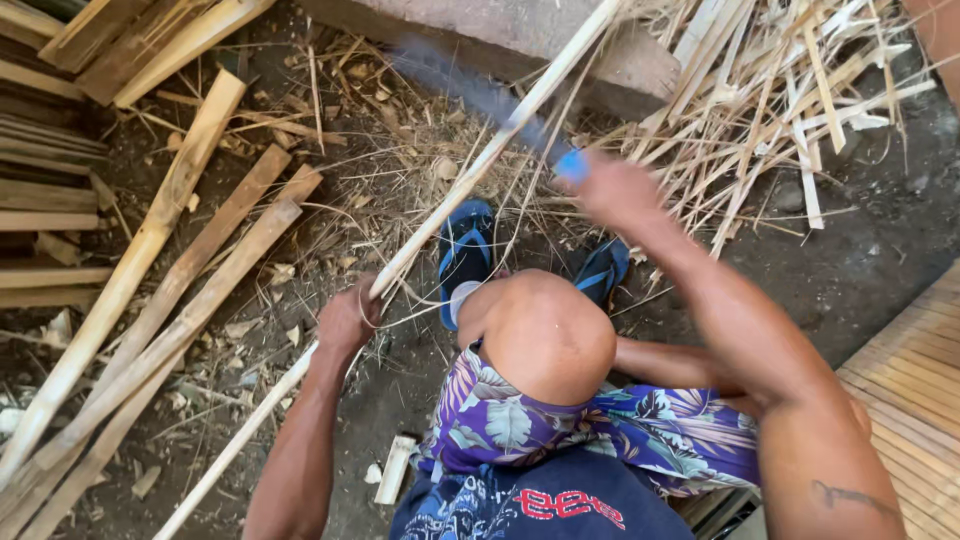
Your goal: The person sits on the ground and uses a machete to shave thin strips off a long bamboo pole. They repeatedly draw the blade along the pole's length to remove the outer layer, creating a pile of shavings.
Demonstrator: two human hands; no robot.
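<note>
- While the person sits with one bare knee raised, the long pale split bamboo strip [470, 180] runs slantwise across the view, from low at the near left up to the far edge, and it serves as the landmark for what follows.
- Left hand [347, 318]: its grip is closed around the strip about halfway along it, on the near side of the blue sandals.
- Right hand [612, 190]: its grip is closed on the blue handle of a long dark-bladed knife [480, 95]; hand and blade are blurred. The hand sits just right of the strip, and the blade reaches left across the strip's upper part; whether the edge touches the bamboo cannot be told through the blur.
- Pair of blue rubber sandals [466, 250] on the feet: one sits just right of the strip beside the left hand, the other further right.
- Purple flower-patterned shorts [560, 425] cover the thighs, well to the right of the strip's lower part.
- Broad flat bamboo slats [170, 290] lie on the dirt ground [850, 260] to the left of the strip, roughly parallel to it.
- Loose heap of thin pale bamboo slivers [780, 100] lies right of the strip's far end.
- Grey stone slab [520, 35] lies under the strip's far end.
- Slatted bamboo panel [910, 380] sits far right of the strip.
</note>
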